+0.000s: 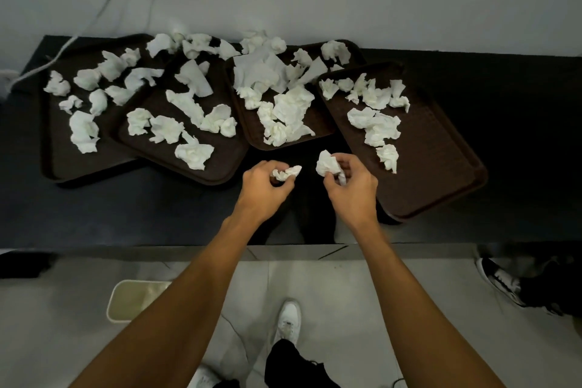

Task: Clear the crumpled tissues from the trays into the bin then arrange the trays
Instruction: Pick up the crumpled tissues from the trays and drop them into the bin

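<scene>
**Both hands loaded, the bin low on the left**

Head view: the left hand (264, 187) pinches a small tissue wad (287, 172) with curled fingers. The right hand (351, 187) grips a bigger tissue wad (327, 165) in the same way. Both hands hang over the dark table (141, 217), near the middle of its front edge, just in front of the four trays (231, 156).

The trays lie side by side and partly overlap along the back edge. The rightmost tray (437, 179) is turned at an angle and comes close to the front edge. Many loose tissues (293, 107) lie on all of them, so I judge the clearing is only at its start.

The bin (132, 298) stands on the floor, below the front edge and to the left of both hands, partly hidden under the left forearm. The left hand is the nearer one. The right hand would have to cross in front of the body to drop its wad there.
</scene>
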The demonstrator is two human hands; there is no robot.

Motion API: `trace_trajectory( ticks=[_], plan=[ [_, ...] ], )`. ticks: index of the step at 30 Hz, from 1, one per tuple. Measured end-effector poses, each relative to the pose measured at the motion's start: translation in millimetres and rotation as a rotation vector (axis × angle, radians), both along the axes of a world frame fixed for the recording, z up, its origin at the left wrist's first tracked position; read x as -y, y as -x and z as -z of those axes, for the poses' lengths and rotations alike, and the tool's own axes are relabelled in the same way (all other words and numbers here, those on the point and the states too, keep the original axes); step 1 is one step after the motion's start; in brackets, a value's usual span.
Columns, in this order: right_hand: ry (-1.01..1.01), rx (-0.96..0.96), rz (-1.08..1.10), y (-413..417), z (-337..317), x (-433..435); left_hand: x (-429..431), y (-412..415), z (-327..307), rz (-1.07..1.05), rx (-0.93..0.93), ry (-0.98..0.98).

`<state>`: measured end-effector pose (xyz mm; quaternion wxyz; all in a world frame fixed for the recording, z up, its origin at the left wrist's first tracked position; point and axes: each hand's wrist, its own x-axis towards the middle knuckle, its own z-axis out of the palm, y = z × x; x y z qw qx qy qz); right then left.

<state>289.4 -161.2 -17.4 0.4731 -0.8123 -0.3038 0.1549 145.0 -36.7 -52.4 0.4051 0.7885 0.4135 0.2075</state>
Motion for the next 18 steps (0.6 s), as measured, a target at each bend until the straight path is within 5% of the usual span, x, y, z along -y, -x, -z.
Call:
trace_trajectory(
  ticks=[18],
  plan=[
    [0.039, -0.045, -0.344, 232.2, 3.9, -78.1, -15.5, 263.2, -22.9, -0.356, 0.095, 0.077]
  ],
)
